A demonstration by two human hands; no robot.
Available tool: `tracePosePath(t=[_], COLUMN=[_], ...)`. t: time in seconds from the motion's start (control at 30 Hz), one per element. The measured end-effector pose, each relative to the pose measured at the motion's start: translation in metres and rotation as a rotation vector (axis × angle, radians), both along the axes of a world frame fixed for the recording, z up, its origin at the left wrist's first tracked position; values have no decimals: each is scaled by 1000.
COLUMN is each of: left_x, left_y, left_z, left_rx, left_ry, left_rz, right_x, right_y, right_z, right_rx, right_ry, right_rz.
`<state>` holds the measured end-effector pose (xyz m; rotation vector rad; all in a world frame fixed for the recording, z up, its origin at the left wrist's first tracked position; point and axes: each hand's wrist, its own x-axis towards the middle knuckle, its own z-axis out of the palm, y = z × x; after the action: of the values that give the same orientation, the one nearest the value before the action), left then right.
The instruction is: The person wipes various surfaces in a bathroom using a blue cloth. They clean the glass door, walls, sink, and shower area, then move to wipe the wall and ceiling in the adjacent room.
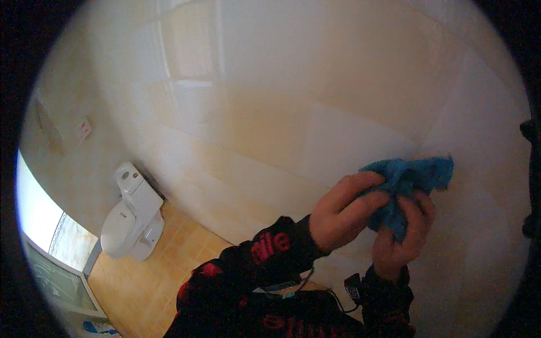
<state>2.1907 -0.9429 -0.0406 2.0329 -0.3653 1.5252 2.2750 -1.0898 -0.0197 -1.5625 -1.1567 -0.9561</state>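
A crumpled blue cloth (427,171) is between my two hands, in front of a wall of beige and white tiles (270,114). My left hand (344,211) grips the cloth's left side with its fingers and thumb. Just below and to the right, my right hand (401,236) pinches the cloth's lower part, its fingers bent into the folds. One end of the cloth spreads out to the right, beyond my fingers. Whether the cloth touches the wall, I cannot tell. Dark sleeves with red lettering cover both forearms.
A white toilet (135,215) with its lid down stands at the left on the orange tiled floor (181,241). Near the lower left rim is a framed glass panel (59,281), with a blue object (99,327) below it. Thin dark cables hang by my body.
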Motion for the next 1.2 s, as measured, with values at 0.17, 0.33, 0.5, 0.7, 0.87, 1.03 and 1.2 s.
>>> tracePosePath(t=[0.17, 0.33, 0.5, 0.7, 0.87, 1.03, 1.2], left_x=[-40, -69, -84, -158, -169, -245, -250], left_y=[28, 78, 126, 185, 252, 288, 330], left_z=[-33, -26, -32, -74, -79, -110, -101], left_rx=[-168, 7, -85, -103, -171, -250, -162], left_ry=[230, 37, 101, 179, 66, 279, -23], left_rz=[84, 24, 106, 110, 49, 135, 130], right_x=[-49, -58, -88, -148, -174, -238, -242], right_y=[68, 84, 149, 201, 268, 315, 348], right_z=[-53, -34, -51, -68, -82, -117, -89], right_rx=[-278, -118, -172, -282, -207, -541, -178], right_ry=[71, -36, 77, 101, 7, 108, -3], right_rz=[57, 95, 47, 178, 116, 256, 132])
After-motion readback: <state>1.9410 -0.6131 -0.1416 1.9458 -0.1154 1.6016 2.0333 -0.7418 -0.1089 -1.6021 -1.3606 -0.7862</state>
